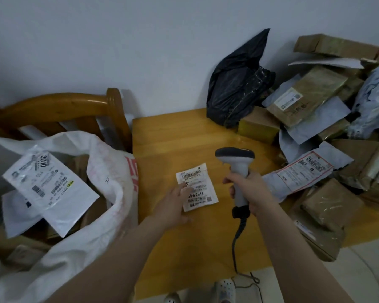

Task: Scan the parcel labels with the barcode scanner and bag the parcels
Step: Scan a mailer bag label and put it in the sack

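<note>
While the right hand clamped curled fingers round the barcode scanner just right of the small white parcel lying flat on the table, the left hand pressed straight fingers on its near-left edge.

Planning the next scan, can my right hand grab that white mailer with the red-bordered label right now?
Probably not yet: the right hand grips the scanner, so no fingers are free. The mailer itself lies close beside it, label up, with nothing lying over it.
</note>
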